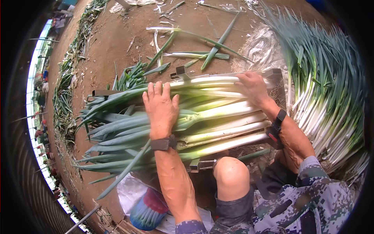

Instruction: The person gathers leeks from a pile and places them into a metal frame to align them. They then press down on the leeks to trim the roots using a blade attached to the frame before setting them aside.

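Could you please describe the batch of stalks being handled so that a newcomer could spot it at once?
Find the bare knee near the picture's bottom. Just above it, a broad layer of stalks lies crosswise, green leaves leftward, white ends rightward. Unlike the heap at far right or the loose stalks on the dirt, only this layer has the left hand and right hand on it.

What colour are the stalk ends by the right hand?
The stalk ends are white, clearest in head view.
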A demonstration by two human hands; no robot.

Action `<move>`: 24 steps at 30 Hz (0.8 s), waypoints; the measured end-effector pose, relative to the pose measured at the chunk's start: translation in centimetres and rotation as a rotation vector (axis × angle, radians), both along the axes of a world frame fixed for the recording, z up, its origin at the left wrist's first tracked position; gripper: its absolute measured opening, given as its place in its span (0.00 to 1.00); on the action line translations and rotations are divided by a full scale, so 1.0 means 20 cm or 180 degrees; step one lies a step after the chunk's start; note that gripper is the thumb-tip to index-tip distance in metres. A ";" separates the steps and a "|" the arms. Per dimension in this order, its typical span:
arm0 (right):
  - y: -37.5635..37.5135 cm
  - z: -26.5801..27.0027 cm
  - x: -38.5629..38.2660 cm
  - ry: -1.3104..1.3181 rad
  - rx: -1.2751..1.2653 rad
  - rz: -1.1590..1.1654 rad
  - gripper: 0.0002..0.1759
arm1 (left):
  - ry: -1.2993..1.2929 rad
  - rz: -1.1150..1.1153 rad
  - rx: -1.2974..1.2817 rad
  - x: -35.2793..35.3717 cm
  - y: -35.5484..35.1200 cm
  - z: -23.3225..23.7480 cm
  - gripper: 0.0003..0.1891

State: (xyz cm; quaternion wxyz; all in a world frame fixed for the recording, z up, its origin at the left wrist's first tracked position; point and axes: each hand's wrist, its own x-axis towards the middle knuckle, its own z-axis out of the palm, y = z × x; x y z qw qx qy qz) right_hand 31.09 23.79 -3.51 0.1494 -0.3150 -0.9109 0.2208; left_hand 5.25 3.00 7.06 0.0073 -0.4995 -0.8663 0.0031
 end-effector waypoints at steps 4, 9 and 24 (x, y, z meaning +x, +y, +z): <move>-0.02 0.00 0.03 0.0090 0.0084 -0.0023 0.20 | -0.0480 0.0216 -0.0363 -0.02 0.01 0.03 0.26; 0.02 -0.05 -0.01 -0.0081 0.0115 -0.0121 0.18 | -0.0573 0.0327 -0.0458 -0.01 0.02 0.00 0.30; 0.11 -0.10 -0.05 0.0451 0.0302 0.0069 0.16 | -0.0507 0.0138 -0.0137 0.01 -0.01 -0.07 0.33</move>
